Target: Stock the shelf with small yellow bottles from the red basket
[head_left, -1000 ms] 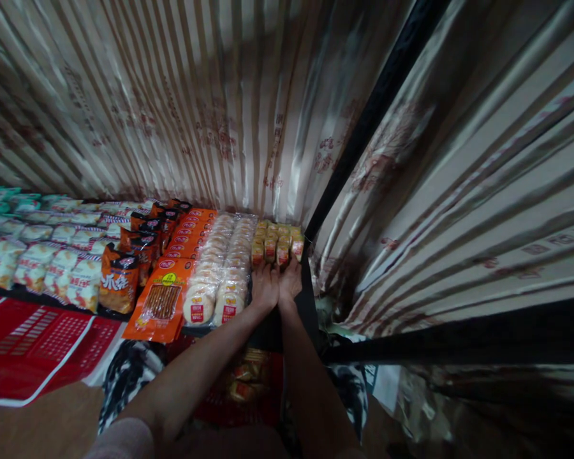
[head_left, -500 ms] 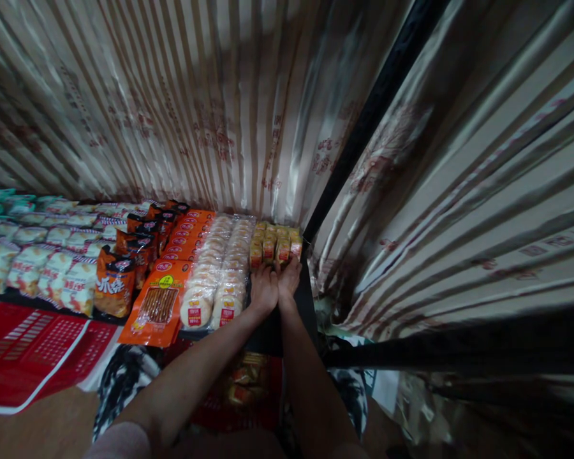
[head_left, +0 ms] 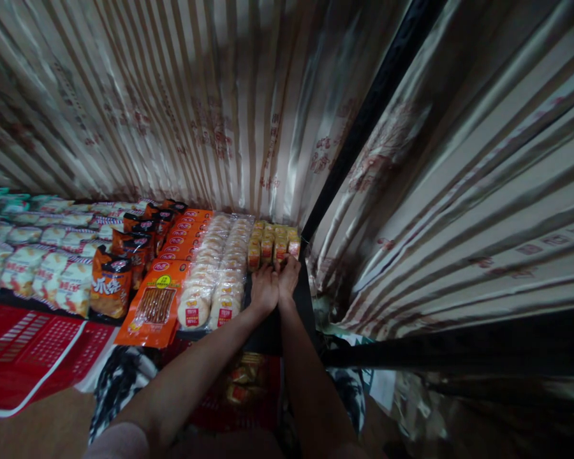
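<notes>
Small yellow-wrapped snack packets [head_left: 266, 245] stand in short rows at the right end of a dark shelf [head_left: 307, 309]. My left hand [head_left: 264, 290] and my right hand [head_left: 287, 280] are side by side, nearly touching, at the front of these rows. Both hands have bent fingers at the lower front of the middle packets; some fingertips are hidden or dim. Left of my left hand are two rows of round white crackers [head_left: 224, 309] in clear wrap. Beside them lie orange bags of brown sticks [head_left: 153, 303].
Orange-and-black snack bags [head_left: 111, 284] and white snack bags [head_left: 74, 284] line the shelf's left. A black post [head_left: 354, 153] rises at the right corner before a pleated curtain [head_left: 249, 115]. Below are a red basket-patterned sheet [head_left: 38, 350] and gold packets [head_left: 243, 382].
The view has shifted slightly, so the shelf goods sit a little further left. Both hands stay at the yellow packets, with only slight finger movement.
</notes>
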Tool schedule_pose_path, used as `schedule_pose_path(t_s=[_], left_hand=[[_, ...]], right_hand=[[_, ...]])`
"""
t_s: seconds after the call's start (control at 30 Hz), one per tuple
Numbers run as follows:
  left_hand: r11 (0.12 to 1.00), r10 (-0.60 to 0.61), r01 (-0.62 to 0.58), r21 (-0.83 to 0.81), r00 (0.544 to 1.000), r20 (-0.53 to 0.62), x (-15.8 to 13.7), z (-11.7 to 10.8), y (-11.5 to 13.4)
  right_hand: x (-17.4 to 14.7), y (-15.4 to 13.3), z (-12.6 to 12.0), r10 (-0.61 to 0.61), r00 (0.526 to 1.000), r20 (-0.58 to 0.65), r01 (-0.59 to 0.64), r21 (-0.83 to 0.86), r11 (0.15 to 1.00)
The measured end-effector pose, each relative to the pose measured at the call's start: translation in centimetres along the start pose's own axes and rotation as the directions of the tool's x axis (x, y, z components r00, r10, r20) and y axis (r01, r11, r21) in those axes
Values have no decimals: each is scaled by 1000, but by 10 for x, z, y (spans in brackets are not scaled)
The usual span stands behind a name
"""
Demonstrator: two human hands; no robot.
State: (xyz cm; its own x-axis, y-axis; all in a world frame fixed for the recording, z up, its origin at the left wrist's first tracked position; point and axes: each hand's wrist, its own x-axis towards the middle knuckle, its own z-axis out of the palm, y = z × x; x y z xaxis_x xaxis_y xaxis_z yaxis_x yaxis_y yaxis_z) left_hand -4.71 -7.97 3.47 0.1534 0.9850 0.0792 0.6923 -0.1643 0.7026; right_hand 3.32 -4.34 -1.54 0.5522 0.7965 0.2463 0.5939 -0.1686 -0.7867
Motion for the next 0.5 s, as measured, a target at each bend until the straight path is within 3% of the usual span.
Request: schedule_pose_path(t_s=[0.17, 0.5], left_hand=[[1000, -16, 15, 20, 997, 71, 0, -6, 12], [1000, -11, 11, -11, 998, 55, 3, 1, 12]], right_hand=[[1, 10, 3, -54, 998, -36, 56, 45, 997], [2, 16, 3, -47, 996, -72, 56, 133, 989]])
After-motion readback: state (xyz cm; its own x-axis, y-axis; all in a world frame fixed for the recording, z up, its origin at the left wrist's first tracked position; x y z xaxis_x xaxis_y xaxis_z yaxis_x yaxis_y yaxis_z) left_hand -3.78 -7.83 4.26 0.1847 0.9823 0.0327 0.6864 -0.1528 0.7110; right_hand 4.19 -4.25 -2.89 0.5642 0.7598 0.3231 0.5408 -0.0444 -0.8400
